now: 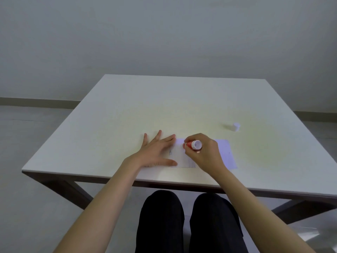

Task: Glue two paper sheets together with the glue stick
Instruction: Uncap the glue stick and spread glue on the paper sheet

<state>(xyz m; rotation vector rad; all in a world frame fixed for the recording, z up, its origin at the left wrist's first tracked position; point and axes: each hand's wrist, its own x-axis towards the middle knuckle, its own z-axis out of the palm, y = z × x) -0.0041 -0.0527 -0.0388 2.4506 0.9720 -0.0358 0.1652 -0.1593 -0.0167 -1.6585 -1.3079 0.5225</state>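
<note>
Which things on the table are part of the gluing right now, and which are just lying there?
In use: glue stick gripped in the right hand; paper sheet pinned flat by the left hand; second sheet beside it.
Idle: white cap, set apart on the table.

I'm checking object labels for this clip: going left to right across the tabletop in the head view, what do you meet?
Left hand pressing flat on the paper → glue stick held in the right hand → white cap, standing apart on the table.
</note>
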